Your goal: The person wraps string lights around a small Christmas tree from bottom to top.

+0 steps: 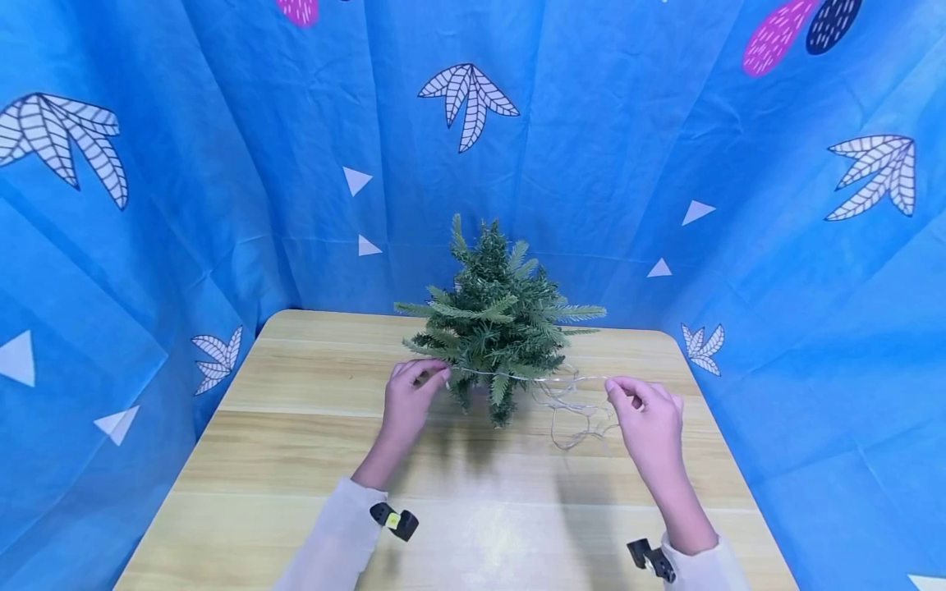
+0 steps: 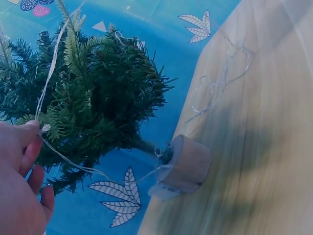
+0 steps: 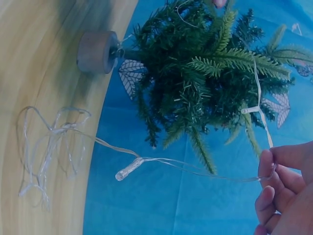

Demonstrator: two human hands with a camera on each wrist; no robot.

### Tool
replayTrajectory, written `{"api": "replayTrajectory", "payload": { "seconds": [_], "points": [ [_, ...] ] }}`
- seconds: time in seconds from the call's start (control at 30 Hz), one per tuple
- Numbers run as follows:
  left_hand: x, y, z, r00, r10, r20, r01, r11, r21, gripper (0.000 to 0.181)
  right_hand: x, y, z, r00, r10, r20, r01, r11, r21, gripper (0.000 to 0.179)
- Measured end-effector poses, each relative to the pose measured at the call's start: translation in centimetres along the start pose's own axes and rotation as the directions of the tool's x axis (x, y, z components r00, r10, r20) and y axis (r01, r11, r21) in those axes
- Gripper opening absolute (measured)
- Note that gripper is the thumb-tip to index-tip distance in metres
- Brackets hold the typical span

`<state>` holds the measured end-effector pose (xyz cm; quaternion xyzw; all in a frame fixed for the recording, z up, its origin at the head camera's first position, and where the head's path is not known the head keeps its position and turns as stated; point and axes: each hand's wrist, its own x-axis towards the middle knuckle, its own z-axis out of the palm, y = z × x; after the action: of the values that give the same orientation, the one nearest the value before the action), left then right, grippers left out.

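A small artificial Christmas tree [image 1: 502,320] stands on the table on a round wooden base [image 3: 97,52]. A thin clear string of lights [image 1: 517,377] runs across the tree's front between both hands. On the left, my left hand [image 1: 415,396] pinches the string between thumb and forefinger beside the lower branches. My right hand [image 1: 650,419] pinches it at the right, apart from the branches. In the right wrist view, a small bulb [image 3: 129,169] hangs on the wire below that hand's grip. From the left hand, wire also leads down toward the wooden base.
The slack part of the light string [image 3: 54,142] lies in loose loops on the wooden table [image 1: 310,460], to the right of the tree. A blue patterned curtain [image 1: 591,164] surrounds the table at the back and sides.
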<state>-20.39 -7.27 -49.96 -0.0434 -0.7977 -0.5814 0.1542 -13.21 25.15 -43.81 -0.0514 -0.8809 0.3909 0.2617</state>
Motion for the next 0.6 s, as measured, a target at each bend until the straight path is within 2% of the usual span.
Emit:
{"api": "replayTrajectory", "payload": {
  "seconds": [0.4,0.5,0.6],
  "points": [
    [-1.3,0.5,-0.1,0.998,-0.054,-0.023,0.053,0.997,-0.054,0.019,0.4,0.0,-0.5,0.998,0.051,-0.032,-0.051,0.999,0.001,0.024],
    [-2.0,1.0,-0.3,0.998,-0.047,-0.033,0.045,0.996,-0.077,0.019,0.6,0.0,-0.6,0.997,0.062,-0.044,-0.061,0.998,0.005,0.025],
    [-2.7,1.8,-0.4,0.999,-0.016,-0.045,0.012,0.995,-0.100,0.019,0.8,0.0,-0.8,0.997,0.059,-0.059,-0.059,0.998,0.004,0.026]
  ]
}}
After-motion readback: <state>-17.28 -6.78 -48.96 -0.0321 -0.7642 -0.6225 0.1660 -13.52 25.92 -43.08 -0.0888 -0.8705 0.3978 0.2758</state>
